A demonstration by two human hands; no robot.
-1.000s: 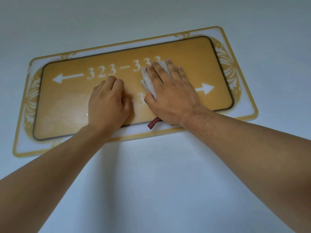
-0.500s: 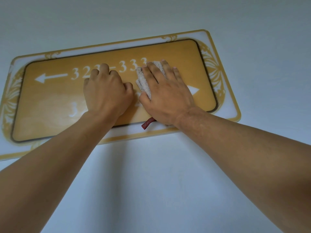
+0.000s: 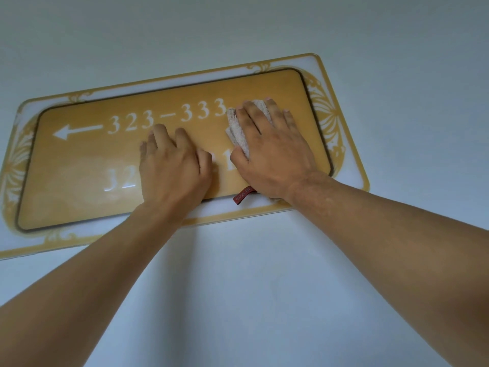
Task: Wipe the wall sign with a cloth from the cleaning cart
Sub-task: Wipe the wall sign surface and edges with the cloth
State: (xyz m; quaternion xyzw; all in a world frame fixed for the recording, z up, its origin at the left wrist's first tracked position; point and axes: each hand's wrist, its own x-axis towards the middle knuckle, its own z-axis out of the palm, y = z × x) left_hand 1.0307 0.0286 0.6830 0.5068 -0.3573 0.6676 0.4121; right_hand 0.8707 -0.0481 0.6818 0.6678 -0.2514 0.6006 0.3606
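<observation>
The wall sign (image 3: pixel 79 165), a yellow panel in a white, gold-trimmed frame, hangs on a pale wall (image 3: pixel 251 287); a white arrow (image 3: pixel 76 131) at its left points left, followed by "323–333". The left hand (image 3: pixel 173 165) lies palm-down on the panel's middle, forearm reaching up from the lower left, fingers loosely bent against the surface and holding nothing. Just right of it, the right hand (image 3: pixel 272 154) presses flat with straight, spread fingers on a pale cloth (image 3: pixel 238 131), pinning it to the panel's right part. A red tag (image 3: pixel 243 196) pokes out below that palm, over the white frame.
</observation>
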